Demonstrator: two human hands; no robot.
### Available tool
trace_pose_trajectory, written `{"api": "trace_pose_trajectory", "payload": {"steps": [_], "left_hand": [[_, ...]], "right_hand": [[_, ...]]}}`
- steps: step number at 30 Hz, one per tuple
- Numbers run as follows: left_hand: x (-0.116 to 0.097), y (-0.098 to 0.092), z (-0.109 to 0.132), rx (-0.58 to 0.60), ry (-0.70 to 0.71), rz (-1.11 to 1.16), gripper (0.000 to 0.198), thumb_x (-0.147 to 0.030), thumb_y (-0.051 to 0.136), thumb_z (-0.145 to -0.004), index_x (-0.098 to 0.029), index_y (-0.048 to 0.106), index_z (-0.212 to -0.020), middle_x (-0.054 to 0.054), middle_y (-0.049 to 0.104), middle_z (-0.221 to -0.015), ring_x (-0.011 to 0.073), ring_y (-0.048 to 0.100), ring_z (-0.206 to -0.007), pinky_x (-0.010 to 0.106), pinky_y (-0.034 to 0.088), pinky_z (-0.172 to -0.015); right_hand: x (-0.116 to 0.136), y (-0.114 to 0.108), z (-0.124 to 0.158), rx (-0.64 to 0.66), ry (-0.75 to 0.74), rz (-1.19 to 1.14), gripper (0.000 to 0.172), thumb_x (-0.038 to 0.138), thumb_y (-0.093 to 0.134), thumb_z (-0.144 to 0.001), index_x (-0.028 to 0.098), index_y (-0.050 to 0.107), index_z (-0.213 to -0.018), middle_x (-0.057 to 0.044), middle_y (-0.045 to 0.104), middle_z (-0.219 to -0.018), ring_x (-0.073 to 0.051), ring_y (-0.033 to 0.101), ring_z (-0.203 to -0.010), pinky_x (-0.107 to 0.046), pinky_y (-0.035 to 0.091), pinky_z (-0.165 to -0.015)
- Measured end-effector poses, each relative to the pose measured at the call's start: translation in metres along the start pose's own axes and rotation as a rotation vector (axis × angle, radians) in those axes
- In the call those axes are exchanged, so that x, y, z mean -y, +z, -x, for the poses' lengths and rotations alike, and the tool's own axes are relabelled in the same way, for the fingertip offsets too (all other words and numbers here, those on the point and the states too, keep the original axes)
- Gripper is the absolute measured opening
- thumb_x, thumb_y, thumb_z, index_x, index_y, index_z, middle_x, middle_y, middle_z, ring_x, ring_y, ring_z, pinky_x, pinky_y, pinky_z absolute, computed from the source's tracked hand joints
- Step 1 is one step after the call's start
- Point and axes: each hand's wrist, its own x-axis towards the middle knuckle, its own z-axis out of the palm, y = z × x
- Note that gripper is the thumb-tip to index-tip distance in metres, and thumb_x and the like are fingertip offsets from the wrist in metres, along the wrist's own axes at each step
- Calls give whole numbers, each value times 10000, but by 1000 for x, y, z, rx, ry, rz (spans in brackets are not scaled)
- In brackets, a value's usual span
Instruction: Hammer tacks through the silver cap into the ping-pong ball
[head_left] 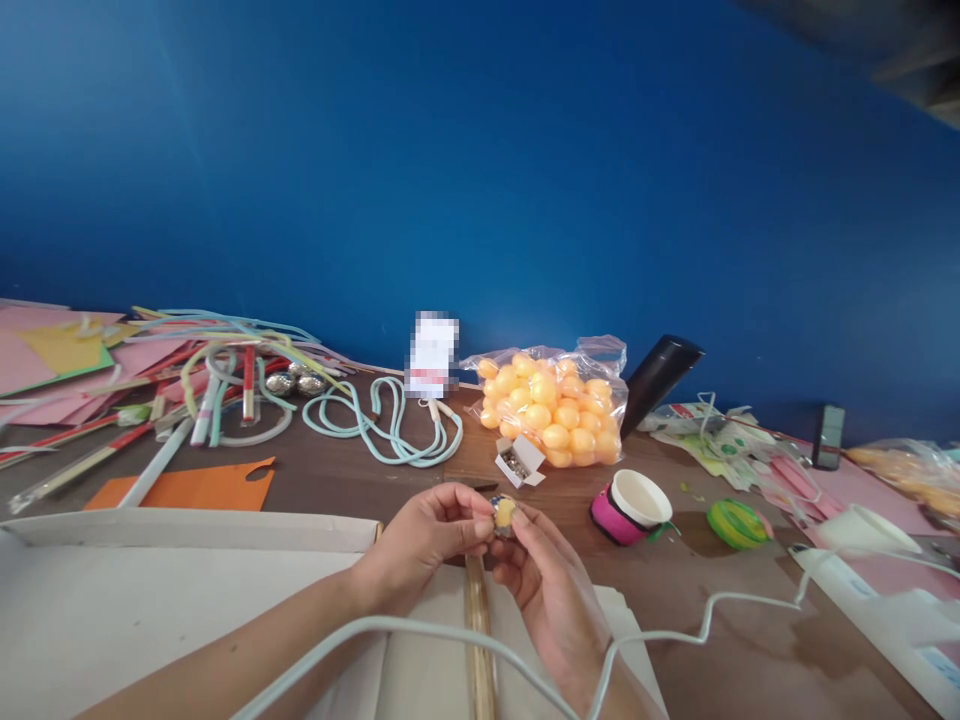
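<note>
Both my hands meet at the centre, above a sheet of white board [427,670]. Pinched between the fingertips of my left hand [420,545] and my right hand [551,580] is a small round piece [503,515], yellow on the side I see, with a dark, shiny edge. Its exact kind does not show. Below the hands a glossy golden-brown strip [480,645] runs along the board toward me. Just beyond my fingers stands a small open white box [520,461] with tiny metallic pieces inside.
Behind the box lies a clear bag of orange balls [551,405]. A pink-wrapped cup [634,506] and a green lid [737,524] are to the right. A white cable [667,637] crosses in front of my forearms. Straws and coloured papers [60,350] crowd the left, beside a blue lanyard [375,430].
</note>
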Motion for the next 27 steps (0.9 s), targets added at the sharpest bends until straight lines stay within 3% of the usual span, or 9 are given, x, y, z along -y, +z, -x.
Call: {"api": "trace_pose_trajectory", "payload": {"steps": [12,17,27], "left_hand": [[0,0,-1,-38,-16,-145,230,-284,712,-676,-138,581,-796,41,664,-776,151,634,-722,280,468,-689],[-1,0,-1,-34,-39,-156,221,-295,703,-683,-130,573,-750,20,651,-651,115,615,-626,240,477,-618],[-3,3,1,-15,-51,-120,223,-322,690,-692,-134,594,-766,31,658,-672,94,578,-526,198,452,-482]], "right_hand": [[-1,-2,-1,-7,-7,-5,175,247,601,-836,147,611,-979,-35,654,-807,-113,601,-684,-186,479,-541],[1,0,0,11,-17,13,165,255,588,-843,140,618,-958,-35,664,-759,-119,607,-667,-201,475,-559],[2,3,2,30,-41,66,179,256,569,-856,144,599,-992,-49,683,-750,-136,616,-657,-219,471,-548]]}}
